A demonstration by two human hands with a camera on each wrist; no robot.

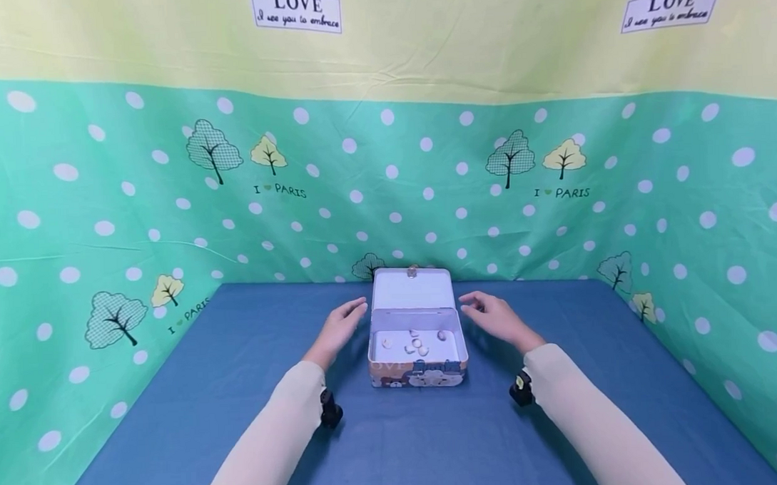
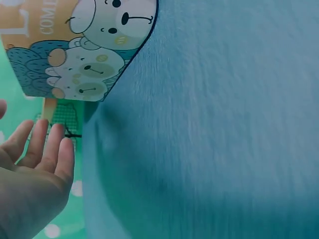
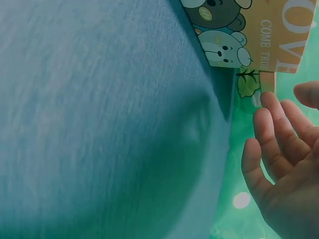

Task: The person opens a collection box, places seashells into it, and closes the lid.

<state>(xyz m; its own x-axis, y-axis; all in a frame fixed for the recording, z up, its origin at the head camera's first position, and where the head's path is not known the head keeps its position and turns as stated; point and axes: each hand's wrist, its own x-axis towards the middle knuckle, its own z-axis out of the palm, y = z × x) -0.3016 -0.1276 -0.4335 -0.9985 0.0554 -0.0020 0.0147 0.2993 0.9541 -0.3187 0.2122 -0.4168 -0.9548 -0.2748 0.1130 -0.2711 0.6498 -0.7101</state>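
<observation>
A hinged tin box [image 1: 385, 379] with cartoon bears on its sides stands on the blue cloth, its lid [image 1: 411, 290] raised at the back. Several small pale and brownish pieces that look like seashells [image 1: 424, 350] lie scattered on its white floor. My left hand [image 1: 338, 332] is held just left of the box, fingers loosely extended and apart from it. On the other side, my right hand [image 1: 499, 320] hovers near the lid's right edge with relaxed fingers. Both wrist views show the tin's printed side [image 2: 87, 59] beyond the fingertips, and nothing in either hand.
Blue cloth [image 1: 252, 390] covers the table around the tin. A green polka-dot curtain [image 1: 387, 200] with printed trees closes off the back and both sides. A small metal clasp [image 1: 412, 272] sits at the top of the lid.
</observation>
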